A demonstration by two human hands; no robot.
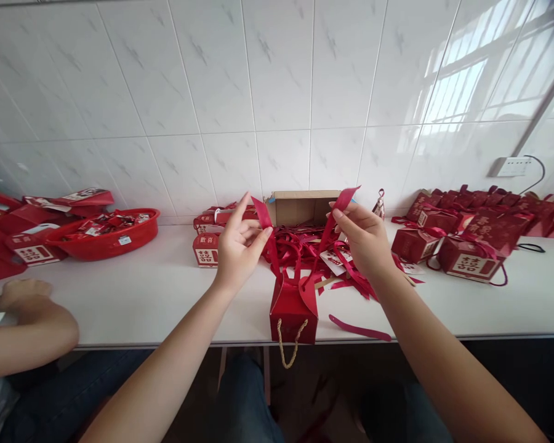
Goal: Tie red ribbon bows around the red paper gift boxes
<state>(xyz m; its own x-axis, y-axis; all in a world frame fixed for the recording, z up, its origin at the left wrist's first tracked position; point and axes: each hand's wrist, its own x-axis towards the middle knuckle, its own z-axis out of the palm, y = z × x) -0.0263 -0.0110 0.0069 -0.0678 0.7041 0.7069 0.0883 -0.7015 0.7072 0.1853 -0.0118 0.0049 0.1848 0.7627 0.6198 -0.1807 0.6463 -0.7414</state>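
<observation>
A small red gift box (293, 311) with a gold rope handle (287, 360) stands at the table's front edge, the handle hanging over the edge. From its top a red ribbon (272, 246) rises in two ends. My left hand (240, 243) pinches one end between thumb and fingers, up and left of the box. My right hand (362, 231) pinches the other end, up and to the right. Behind the box lies a heap of loose red ribbons (300, 249), partly hidden by my hands. A dark red strip (360, 328) lies flat to the box's right.
An open cardboard box (305, 209) stands by the wall. To the left are a red basin (106, 243) of small packets and folded red boxes (34, 246). Finished-looking red boxes (473, 255) crowd the right. A co-worker's arm (37, 320) rests on the table at left.
</observation>
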